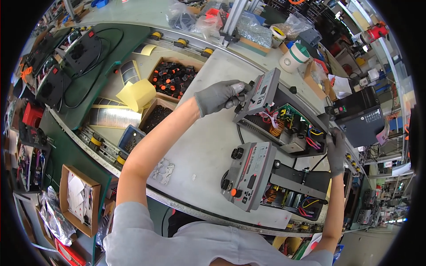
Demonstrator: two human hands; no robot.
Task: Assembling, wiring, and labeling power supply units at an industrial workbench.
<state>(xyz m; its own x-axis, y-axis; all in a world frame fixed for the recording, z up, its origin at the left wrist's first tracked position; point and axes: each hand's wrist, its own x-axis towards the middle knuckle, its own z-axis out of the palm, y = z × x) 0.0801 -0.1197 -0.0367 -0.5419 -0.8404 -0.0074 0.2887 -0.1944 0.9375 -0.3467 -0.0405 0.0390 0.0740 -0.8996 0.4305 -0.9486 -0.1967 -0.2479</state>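
The left hand's (218,97) gloved fingers (235,88) curl against the front panel (265,91) of the farther open-cased welding machine (296,126); the right hand's (336,148) meet its back end. Neither grip's tightness can be told. It sits on the pale counter (199,155) beyond a second welder (259,177), before a white bucket (293,58) and cluttered workshop.

Letters (254,151); digits (252,161) (white) on grey panel (251,176)
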